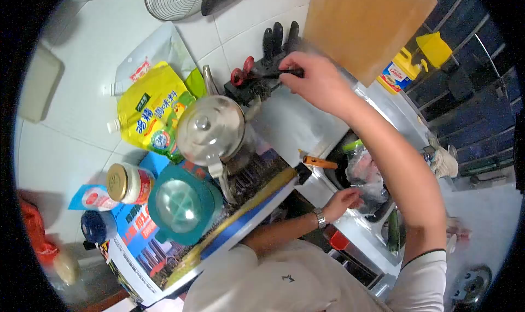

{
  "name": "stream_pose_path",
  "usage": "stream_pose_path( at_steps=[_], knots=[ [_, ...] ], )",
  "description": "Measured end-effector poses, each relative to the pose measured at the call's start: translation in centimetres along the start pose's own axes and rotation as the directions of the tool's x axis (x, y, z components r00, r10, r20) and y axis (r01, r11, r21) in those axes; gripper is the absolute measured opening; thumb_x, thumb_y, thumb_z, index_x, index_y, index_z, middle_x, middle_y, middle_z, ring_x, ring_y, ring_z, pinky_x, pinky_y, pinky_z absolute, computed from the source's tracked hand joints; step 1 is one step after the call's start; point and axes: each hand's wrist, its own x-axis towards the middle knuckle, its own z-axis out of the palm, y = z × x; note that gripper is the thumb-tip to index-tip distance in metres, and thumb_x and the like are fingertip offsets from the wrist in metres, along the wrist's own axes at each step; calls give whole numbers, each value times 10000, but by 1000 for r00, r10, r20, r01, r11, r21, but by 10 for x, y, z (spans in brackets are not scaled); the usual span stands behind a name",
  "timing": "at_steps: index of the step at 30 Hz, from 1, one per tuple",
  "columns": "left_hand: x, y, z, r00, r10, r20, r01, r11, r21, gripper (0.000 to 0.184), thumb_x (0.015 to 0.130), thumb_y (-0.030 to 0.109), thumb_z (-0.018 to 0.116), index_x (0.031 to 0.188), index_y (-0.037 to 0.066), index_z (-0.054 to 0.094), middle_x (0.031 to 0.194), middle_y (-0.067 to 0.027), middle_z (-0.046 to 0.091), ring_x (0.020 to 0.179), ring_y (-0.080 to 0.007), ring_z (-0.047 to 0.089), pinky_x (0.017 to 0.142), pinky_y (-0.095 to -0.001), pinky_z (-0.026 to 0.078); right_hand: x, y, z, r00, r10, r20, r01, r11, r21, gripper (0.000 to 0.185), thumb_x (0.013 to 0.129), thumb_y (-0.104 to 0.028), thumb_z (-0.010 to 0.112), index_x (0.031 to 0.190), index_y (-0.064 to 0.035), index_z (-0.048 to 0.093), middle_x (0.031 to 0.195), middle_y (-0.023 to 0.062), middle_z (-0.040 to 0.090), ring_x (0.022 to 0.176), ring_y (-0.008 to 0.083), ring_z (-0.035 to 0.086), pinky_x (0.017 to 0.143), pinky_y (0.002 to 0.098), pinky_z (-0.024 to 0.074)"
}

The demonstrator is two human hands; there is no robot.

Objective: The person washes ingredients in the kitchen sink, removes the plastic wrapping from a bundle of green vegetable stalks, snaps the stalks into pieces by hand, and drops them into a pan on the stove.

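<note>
My right hand (317,80) is closed around a black handle (292,72) beside a dark knife block (240,93) at the wall. Whether that handle belongs to a knife I cannot tell, since the rest is hidden or blurred. Red-handled scissors (240,72) and several black handles (278,36) stick up from the block. Lower down, my left hand (343,201), with a watch on the wrist, has its fingers curled at the edge of a clear plastic bag (365,172) in the sink. Something pinkish shows inside the bag.
An orange-handled tool (320,162) lies by the sink edge. A wooden cutting board (366,25) leans at the back, near a yellow jug (402,71). On my left stand a glass teapot (210,129), a teal container (183,202), a jar (128,183) and a yellow seasoning pouch (153,107).
</note>
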Motion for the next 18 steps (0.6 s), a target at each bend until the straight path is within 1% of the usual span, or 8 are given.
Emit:
stream_pose_path(
  at_steps=[1, 2, 4, 7, 11, 14, 17, 18],
  knots=[
    [-1, -1, -4, 1000, 2, 0, -2, 1000, 5, 355, 1016, 283, 482, 1284, 61, 554, 1069, -67, 678, 942, -142, 648, 880, -307, 525, 12, 0, 7, 999, -8, 37, 12, 993, -119, 279, 819, -275, 644, 982, -49, 662, 920, 189, 686, 877, 364, 658, 786, 420, 519],
    [-2, -3, -7, 1000, -21, -5, 22, 999, 27, 363, 1017, 292, 479, 1289, 61, 549, 1072, -72, 678, 942, -144, 648, 880, -305, 525, 23, 0, 12, 999, -12, 34, 16, 993, -119, 279, 819, -275, 644, 982, -49, 662, 920, 189, 686, 877, 364, 658, 786, 420, 519],
    [-6, 6, -13, 999, -35, -6, 35, 994, 103, 386, 1017, 322, 474, 1297, 64, 541, 1080, -79, 679, 945, -147, 649, 875, -308, 526, 42, -1, 22, 989, -21, 145, 65, 950, -307, 293, 820, -254, 650, 1006, -28, 631, 870, 175, 676, 787, 330, 659, 726, 410, 511],
    [-7, 9, -17, 998, -57, -41, 60, 995, 85, 389, 1016, 340, 472, 1271, 58, 551, 1082, -83, 681, 950, -149, 650, 868, -311, 529, 67, 5, 41, 988, 5, 155, 58, 915, -399, 337, 803, -301, 649, 1007, -33, 635, 893, 188, 677, 851, 378, 649, 757, 443, 509],
    [-9, 11, -19, 999, -35, -23, 37, 994, 99, 387, 1014, 349, 472, 1239, 48, 561, 1068, -87, 685, 949, -154, 654, 857, -312, 532, 71, 17, 60, 994, -8, 109, 51, 917, -396, 339, 814, -333, 632, 962, -28, 648, 920, 215, 680, 899, 392, 653, 811, 458, 524],
    [-8, 14, -20, 1000, 13, -24, -12, 999, 40, 360, 1013, 330, 482, 1241, 67, 572, 1035, -80, 690, 932, -138, 658, 816, -280, 534, 57, 15, 55, 996, 33, 81, -4, 945, -327, 365, 825, -338, 647, 1011, -23, 650, 922, 223, 678, 916, 393, 650, 803, 468, 523],
    [-9, 19, -13, 998, -29, -61, 31, 999, 33, 380, 1015, 324, 478, 1241, 32, 563, 1058, -102, 688, 956, -181, 668, 856, -320, 543, 29, 25, 37, 997, 70, -31, -76, 957, -278, 393, 837, -335, 658, 1089, -35, 647, 941, 213, 680, 898, 388, 653, 785, 455, 525],
    [-11, 23, -12, 999, -37, -40, 39, 999, 36, 369, 1018, 303, 473, 1264, 41, 556, 1076, -110, 683, 972, -184, 665, 869, -321, 539, 13, 29, 26, 997, 51, -63, -60, 985, -159, 407, 844, -336, 655, 1125, -43, 639, 950, 208, 681, 878, 381, 656, 775, 446, 525]
  ],
)
